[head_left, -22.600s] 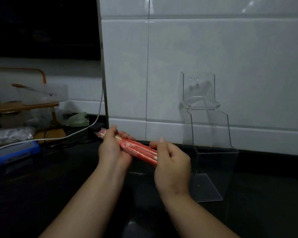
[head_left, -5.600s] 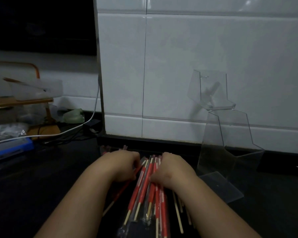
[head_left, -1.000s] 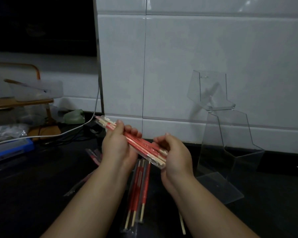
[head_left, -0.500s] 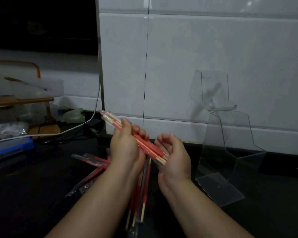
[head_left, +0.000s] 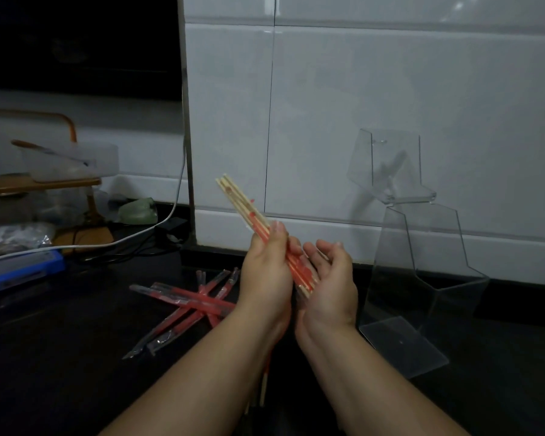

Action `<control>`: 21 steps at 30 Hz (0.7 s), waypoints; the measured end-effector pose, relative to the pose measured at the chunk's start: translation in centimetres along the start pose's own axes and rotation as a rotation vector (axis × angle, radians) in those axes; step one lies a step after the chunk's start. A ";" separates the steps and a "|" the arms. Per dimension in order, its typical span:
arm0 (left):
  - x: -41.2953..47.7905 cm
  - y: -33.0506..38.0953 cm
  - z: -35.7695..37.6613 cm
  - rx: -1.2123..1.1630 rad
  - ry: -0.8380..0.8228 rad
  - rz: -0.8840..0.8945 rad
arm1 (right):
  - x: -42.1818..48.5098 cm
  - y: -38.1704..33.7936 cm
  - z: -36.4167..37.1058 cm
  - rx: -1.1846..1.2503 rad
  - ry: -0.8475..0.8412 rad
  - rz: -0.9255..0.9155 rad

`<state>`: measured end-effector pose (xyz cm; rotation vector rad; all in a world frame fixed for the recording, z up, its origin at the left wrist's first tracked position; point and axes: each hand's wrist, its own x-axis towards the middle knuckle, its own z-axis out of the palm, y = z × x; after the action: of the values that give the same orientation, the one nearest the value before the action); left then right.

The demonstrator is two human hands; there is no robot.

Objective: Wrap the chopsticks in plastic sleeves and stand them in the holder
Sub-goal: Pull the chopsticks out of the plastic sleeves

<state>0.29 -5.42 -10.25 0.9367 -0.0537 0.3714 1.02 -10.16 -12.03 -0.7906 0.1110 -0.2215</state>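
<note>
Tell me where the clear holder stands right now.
In the head view the clear holder stands on the dark counter's right side, against the white tiled wall, just right of the right hand and the chopsticks the left hand grips.

- The bundle of chopsticks [head_left: 243, 206] is slanting up and to the left out of the left hand [head_left: 266, 278], which is gripping it; its lower ends are resting against the palm of the right hand [head_left: 331, 287].
- Sleeved chopsticks [head_left: 186, 300] are lying crossed on the counter [head_left: 76, 357], just left of the left wrist.
- The holder [head_left: 422, 262] is standing on the counter right of both hands, in front of the wall [head_left: 328, 105].
- A cable [head_left: 107, 245] is running along the counter at far left, below a shelf [head_left: 13, 184] that is carrying a tub [head_left: 76, 158].
</note>
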 end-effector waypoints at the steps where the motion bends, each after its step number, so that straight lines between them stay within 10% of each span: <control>1: -0.3 -0.1 0.2 -0.004 -0.024 0.000 | 0.0 0.0 0.0 0.010 -0.012 0.008; 15: 0.9 1.8 -2.1 0.442 -0.125 0.099 | -0.6 -1.6 0.2 -0.194 -0.180 -0.080; 21: 2.0 3.2 -4.4 0.594 -0.352 -0.161 | 0.3 -2.8 -0.9 -0.343 -0.174 -0.188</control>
<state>0.62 0.36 -9.99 1.5771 -0.1963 0.0625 0.77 -12.74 -10.68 -1.1598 -0.0930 -0.3151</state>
